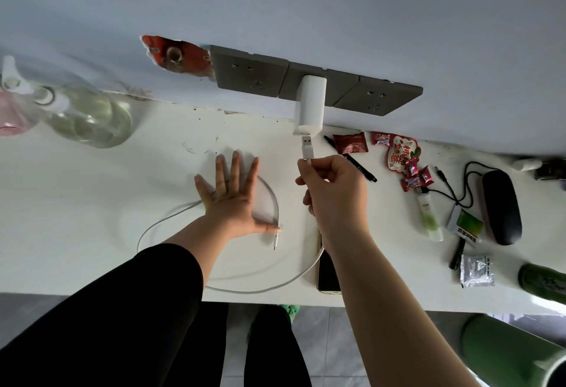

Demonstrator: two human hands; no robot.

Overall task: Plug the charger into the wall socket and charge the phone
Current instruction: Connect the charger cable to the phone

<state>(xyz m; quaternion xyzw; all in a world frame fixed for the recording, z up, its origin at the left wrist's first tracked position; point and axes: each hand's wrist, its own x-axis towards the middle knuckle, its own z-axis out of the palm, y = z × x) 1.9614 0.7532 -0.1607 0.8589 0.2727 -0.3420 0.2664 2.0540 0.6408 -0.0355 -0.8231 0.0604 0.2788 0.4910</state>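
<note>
1. Your charger (309, 105) was already seated in the middle plate of the wall socket (315, 88) — that part looked done.
2. Your right hand (332, 186) had its grip pinched shut on the USB plug (307, 147), held just below the charger's port, lined up but not yet inserted.
3. Your left hand (232, 195) lay flat and open on the counter (92, 203), holding nothing, pressing on the white cable (171, 213); the cable's small connector (275, 239) lay loose at the thumb's 6 o'clock.
4. The phone (327, 273) lay at 6 o'clock of your right hand, partly hidden under the forearm — nothing was plugged into it, so two connections remained.
5. A black pen (360, 166) and snack packets (401, 154) sat at 3 o'clock of the plug, near but not blocking it; a glass bottle (88, 117) stood well apart at 9 o'clock.
</note>
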